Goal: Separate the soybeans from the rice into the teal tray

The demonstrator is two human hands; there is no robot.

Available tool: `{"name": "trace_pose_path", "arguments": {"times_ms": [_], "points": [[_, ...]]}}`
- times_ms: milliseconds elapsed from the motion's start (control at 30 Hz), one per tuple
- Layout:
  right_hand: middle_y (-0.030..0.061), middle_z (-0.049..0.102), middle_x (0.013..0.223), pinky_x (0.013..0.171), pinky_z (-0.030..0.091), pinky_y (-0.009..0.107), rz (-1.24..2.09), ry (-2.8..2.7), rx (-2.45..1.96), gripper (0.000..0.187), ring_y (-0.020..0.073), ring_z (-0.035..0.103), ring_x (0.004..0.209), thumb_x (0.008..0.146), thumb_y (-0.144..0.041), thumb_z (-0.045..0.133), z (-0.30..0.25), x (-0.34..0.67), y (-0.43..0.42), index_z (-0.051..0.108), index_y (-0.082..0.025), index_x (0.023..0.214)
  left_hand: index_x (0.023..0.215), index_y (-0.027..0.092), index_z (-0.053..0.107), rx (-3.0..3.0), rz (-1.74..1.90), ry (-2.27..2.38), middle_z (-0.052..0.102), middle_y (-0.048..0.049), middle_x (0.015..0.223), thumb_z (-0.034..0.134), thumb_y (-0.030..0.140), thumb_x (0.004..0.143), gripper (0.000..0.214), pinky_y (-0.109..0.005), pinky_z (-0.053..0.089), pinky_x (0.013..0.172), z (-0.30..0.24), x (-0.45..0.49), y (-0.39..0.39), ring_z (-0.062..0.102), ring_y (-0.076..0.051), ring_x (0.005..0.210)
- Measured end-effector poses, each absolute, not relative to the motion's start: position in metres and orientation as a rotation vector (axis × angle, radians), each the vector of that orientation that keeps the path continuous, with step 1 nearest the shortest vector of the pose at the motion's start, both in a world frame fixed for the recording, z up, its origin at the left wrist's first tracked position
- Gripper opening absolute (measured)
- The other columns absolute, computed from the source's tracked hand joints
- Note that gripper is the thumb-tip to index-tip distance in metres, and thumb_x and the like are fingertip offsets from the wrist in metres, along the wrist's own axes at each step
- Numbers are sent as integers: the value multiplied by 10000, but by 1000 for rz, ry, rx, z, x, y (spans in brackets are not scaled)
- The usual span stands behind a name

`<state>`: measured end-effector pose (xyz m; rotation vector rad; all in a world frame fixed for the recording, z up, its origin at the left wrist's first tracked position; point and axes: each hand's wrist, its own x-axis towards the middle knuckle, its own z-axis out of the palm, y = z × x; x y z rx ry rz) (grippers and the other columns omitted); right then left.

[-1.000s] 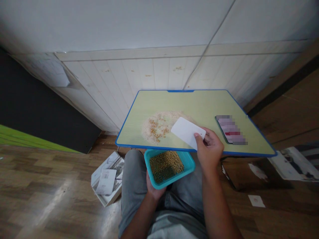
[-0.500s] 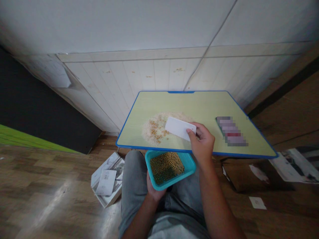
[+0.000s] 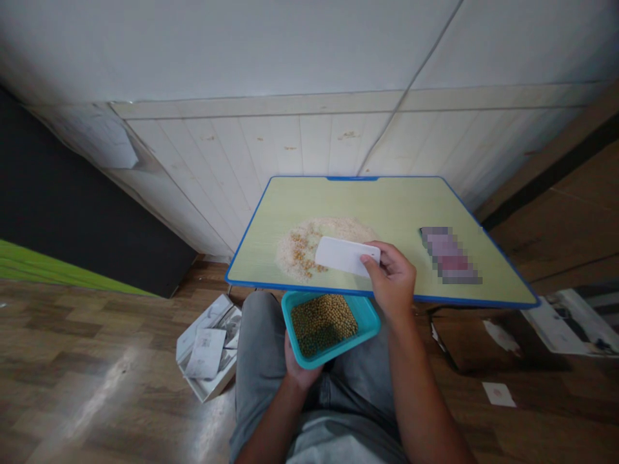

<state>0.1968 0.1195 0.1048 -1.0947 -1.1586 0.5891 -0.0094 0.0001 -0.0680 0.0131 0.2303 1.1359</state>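
Over a blue-edged desk, right fingers pinching white scraper, left fingers cupping teal tray, paneled wall beyond

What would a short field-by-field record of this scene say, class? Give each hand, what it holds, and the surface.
Left hand: beneath a teal plastic tray, supporting it
Tray contents: round yellow-green beans
Right hand: pinches a white rectangular plastic card
Card position: above a pale granular heap flecked with tan grains
Surface: blue-edged pale green board, under the heap
Also on board: pixelated flat rectangular object
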Motion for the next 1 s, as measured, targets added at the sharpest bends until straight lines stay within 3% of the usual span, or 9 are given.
{"name": "trace_pose_path", "arguments": {"times_ms": [467, 733, 1000], "points": [[44, 865, 952, 765, 655, 337, 549, -1048, -1111, 206, 225, 812, 859, 873, -364, 829, 105, 198, 115, 834, -230, 1028, 1176, 351, 927, 17, 1133, 256, 907, -24, 1317, 353, 332, 1107, 578, -492, 253, 1433, -68, -12, 1, 767, -233, 1392], [34, 870, 957, 759, 658, 336, 605, -1141, -1118, 185, 212, 811, 849, 890, -350, 819, 103, 198, 110, 846, -239, 1036, 1191, 358, 922, 15, 1128, 268, 886, -4, 1352, 308, 347, 1130, 617, -455, 153, 1451, -63, -11, 0, 780, -210, 1373], [22, 874, 959, 754, 660, 332, 638, -1175, -1099, 166, 204, 816, 845, 892, -345, 828, 103, 198, 106, 852, -255, 1029, 1150, 363, 932, 13, 1136, 276, 919, 0, 1264, 282, 344, 1127, 651, -449, 181, 1446, -66, -13, 0, 795, -212, 1346]]}}
